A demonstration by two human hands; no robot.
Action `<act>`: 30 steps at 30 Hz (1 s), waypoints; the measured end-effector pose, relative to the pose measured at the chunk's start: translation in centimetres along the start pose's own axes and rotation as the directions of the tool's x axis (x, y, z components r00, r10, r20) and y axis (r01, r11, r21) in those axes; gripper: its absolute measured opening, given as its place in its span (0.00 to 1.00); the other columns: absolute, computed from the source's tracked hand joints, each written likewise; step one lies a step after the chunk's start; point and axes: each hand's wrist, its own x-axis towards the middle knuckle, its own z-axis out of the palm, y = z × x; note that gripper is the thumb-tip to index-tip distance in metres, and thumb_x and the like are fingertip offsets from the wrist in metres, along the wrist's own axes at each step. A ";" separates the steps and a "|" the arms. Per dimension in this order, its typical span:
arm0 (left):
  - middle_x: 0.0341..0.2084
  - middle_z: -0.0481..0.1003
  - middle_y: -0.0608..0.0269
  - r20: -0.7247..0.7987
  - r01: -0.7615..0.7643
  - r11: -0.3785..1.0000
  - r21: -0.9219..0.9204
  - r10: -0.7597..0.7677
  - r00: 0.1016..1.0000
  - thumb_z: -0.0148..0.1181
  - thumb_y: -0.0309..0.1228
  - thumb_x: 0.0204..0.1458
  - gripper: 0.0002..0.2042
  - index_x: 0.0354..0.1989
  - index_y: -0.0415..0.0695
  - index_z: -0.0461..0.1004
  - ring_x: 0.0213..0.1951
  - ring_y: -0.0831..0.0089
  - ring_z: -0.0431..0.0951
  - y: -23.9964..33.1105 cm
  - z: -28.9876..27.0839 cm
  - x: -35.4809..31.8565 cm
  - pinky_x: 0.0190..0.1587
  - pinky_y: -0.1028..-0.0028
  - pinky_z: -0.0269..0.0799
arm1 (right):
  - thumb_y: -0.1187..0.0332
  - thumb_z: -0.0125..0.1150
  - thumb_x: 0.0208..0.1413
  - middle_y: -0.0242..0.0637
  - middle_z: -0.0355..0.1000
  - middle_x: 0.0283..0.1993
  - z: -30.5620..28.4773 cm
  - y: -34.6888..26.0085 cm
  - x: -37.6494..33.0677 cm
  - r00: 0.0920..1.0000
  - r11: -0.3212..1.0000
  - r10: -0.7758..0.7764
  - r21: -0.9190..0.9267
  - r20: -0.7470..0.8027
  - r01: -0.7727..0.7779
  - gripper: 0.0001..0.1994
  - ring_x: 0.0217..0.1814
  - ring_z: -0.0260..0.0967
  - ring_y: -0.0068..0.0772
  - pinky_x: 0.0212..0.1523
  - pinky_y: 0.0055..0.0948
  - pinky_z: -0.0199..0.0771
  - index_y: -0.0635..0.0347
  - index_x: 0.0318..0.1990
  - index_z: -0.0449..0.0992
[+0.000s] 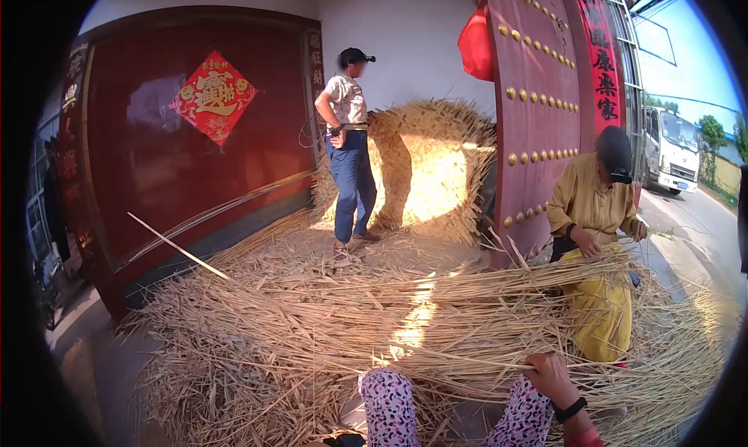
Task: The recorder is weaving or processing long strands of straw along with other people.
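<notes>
A wide heap of dry, straw-coloured reed stalks (312, 314) lies crosswise in front of my knees, thick with loose leaves. Over my right knee, my right hand (552, 378) is closed, its fingers pinched on a thin reed stalk (495, 363) that points left across the heap. A dark band circles that wrist. My left hand does not show. My patterned trouser legs (388, 408) press up against the near side of the pile.
At the right a seated person (596, 205) handles stalks at the heap's end. Another person (351, 143) stands behind, beside stacked reed bundles (436, 166). A studded red door (538, 112) stands open. One long stalk (179, 247) sticks up at left. A white truck (674, 151) is on the road.
</notes>
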 end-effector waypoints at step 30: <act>0.52 0.67 0.58 0.548 0.702 0.441 0.560 -0.832 0.085 0.51 0.25 0.55 0.20 0.57 0.40 0.62 0.55 0.66 0.66 -6.2 1.4 -21.1 0.53 0.68 0.62 | 0.75 0.59 0.43 0.45 0.64 0.21 -1.0 0.7 -0.9 0.983 0.993 0.096 0.085 -0.158 -0.083 0.05 0.24 0.64 0.51 0.25 0.41 0.60 0.66 0.23 0.69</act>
